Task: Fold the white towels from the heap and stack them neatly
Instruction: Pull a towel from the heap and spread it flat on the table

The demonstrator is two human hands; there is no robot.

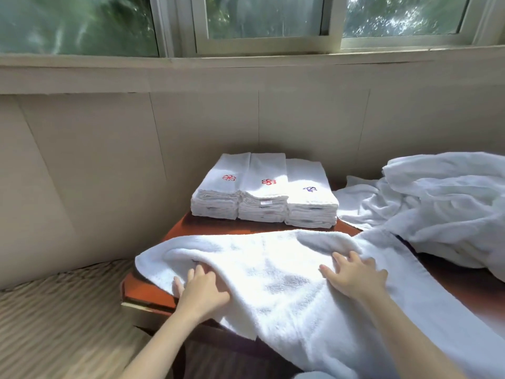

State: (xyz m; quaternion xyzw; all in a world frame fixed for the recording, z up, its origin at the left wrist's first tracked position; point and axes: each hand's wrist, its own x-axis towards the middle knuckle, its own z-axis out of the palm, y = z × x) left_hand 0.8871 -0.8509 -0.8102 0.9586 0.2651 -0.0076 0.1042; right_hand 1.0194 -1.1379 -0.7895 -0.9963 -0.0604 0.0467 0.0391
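Right at the near edge, the person's left hand [200,285] is curling its fingers into a raised fold of the white towel [273,272], with the fingertips tucked under the cloth and gripping it. Beside it, the right hand [354,274] is lying flat on the same towel, fingers spread and pressing down. The towel is sprawling across the front of the reddish wooden table [147,292], and its near part is drooping over the table's front edge towards the person.

Further back, three stacks of folded towels [263,192] are sitting side by side, touching, near the wall [109,160]. Red flower marks are showing on the two left stacks and a purple mark on the right one. To their right, the heap [437,203] of loose white towels is lying rumpled on the table. Beyond, sunlight is coming through the window [262,20], and green leaves are showing outside.
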